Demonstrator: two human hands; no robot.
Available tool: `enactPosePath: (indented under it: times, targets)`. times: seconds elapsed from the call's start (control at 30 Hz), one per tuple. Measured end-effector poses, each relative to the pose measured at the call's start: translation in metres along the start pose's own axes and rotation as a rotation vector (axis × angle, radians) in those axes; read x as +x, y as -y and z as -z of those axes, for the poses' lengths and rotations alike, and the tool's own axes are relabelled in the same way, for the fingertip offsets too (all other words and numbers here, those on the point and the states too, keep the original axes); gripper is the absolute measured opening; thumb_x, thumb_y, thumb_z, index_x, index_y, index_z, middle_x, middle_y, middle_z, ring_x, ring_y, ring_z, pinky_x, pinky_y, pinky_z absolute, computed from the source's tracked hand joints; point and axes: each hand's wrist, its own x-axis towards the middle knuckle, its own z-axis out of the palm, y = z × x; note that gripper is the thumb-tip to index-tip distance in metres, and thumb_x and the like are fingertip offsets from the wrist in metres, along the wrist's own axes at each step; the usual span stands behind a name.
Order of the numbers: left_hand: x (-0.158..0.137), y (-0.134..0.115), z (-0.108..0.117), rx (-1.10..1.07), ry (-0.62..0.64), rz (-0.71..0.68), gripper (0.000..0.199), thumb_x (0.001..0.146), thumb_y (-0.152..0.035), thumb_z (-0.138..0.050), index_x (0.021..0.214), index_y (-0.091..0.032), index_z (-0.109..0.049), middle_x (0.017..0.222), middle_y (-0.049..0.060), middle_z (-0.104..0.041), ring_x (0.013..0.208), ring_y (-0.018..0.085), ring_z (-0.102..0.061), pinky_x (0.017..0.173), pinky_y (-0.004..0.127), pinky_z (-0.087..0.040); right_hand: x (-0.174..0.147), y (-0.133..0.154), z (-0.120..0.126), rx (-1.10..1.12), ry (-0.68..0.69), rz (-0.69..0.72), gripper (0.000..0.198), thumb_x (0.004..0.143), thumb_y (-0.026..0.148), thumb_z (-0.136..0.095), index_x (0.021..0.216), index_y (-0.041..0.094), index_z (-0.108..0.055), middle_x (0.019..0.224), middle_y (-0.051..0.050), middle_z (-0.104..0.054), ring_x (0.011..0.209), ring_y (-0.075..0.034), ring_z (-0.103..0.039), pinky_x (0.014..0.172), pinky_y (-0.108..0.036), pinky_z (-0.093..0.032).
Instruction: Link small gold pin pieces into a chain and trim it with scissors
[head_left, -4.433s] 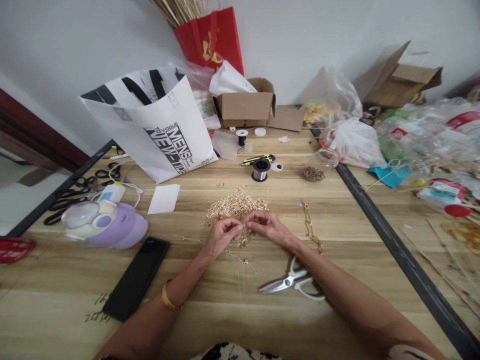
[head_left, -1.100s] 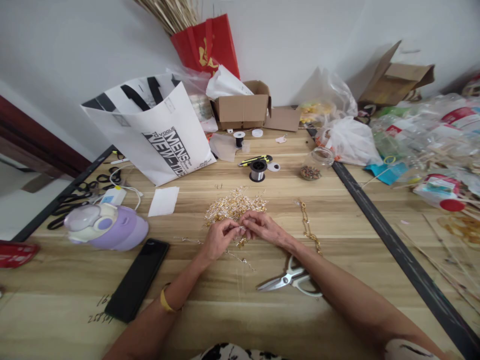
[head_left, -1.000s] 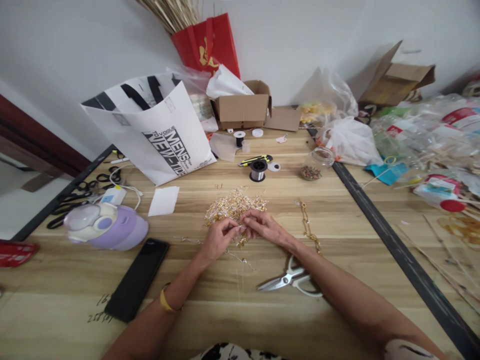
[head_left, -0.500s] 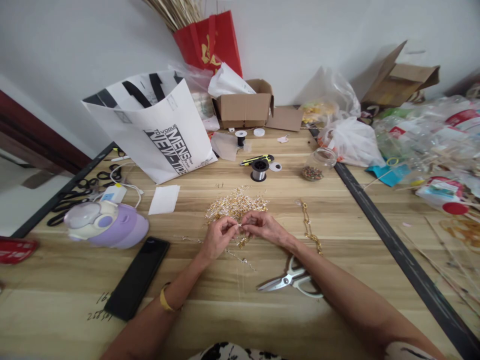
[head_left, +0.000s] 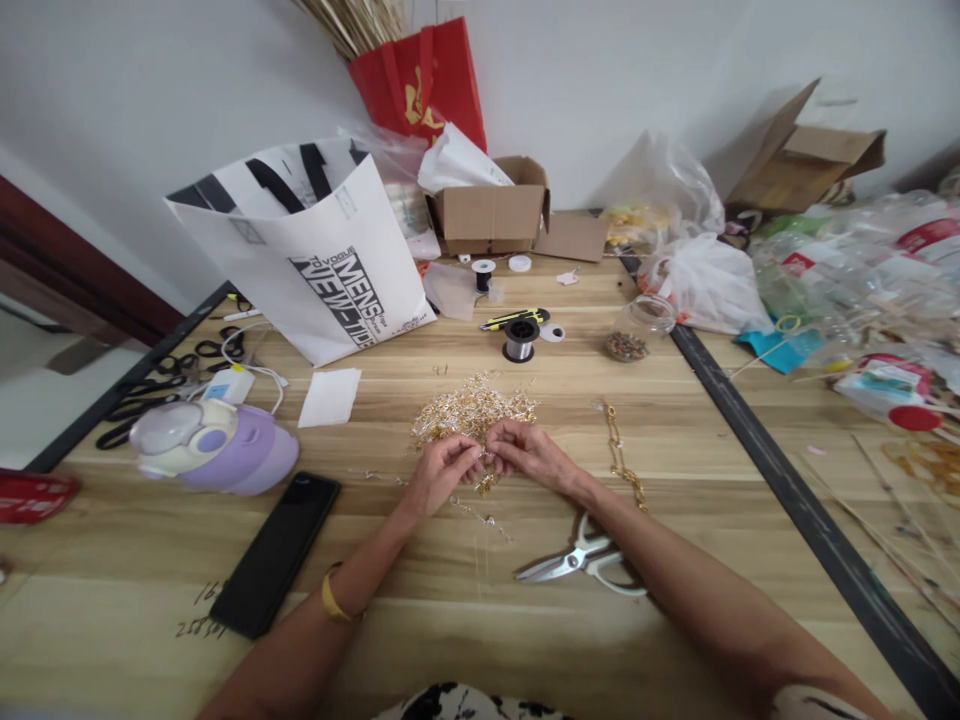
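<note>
Over the near edge of a heap of gold and silver beaded pieces [head_left: 474, 405], my two hands meet with their fingertips almost together. My left hand [head_left: 444, 474] is closed in a pinch, thumb against forefinger. My right hand [head_left: 529, 452] pinches close beside it. Whatever sits between the fingertips is tiny and pale, too small to name. A thin silver chain [head_left: 487, 520] lies on the wood just below my hands. To the right is a gold link chain [head_left: 616, 458], and white-handled scissors [head_left: 577, 564] rest partly beneath my right forearm.
A black phone [head_left: 276, 556] and a purple-and-cream bottle [head_left: 217, 445] lie left of my arm. Behind the heap stand a wire spool [head_left: 519, 340], a yellow cutter knife [head_left: 512, 318] and a jar of beads [head_left: 627, 345]. A white bag [head_left: 315, 270] stands back left.
My fingertips have shifted very slightly, with the right fingers a little more curled. Both hands stay pinched at the same spot, and the things on the table keep their places.
</note>
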Motion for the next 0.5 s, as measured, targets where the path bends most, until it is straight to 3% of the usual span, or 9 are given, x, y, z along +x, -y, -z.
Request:
enactPosePath:
  times: [0.2, 0.5]
  targets:
    - [0.0011, 0.0018, -0.0013, -0.042, 0.022, 0.019, 0.032, 0.077, -0.043, -0.06, 0.075, -0.012, -0.06, 0.062, 0.0, -0.06, 0.053, 0.009, -0.053, 0.053, 0.021, -0.045, -0.0038, 0.0054, -0.0034, -0.136, -0.023, 0.066, 0.023, 0.09, 0.039, -0.046, 0.086, 0.017, -0.048, 0.067, 0.001, -0.055, 0.055, -0.01, -0.054, 0.051, -0.021, -0.044]
    - [0.0009, 0.0047, -0.0037, -0.05, 0.031, 0.012, 0.033, 0.071, -0.044, -0.067, 0.071, -0.011, -0.059, 0.059, 0.001, -0.061, 0.05, 0.008, -0.053, 0.051, 0.02, -0.045, -0.0073, 0.0039, -0.0083, -0.724, -0.135, 0.209, 0.014, 0.094, 0.025, -0.035, 0.088, 0.018, -0.046, 0.062, 0.001, -0.053, 0.05, -0.011, -0.049, 0.051, -0.021, -0.035]
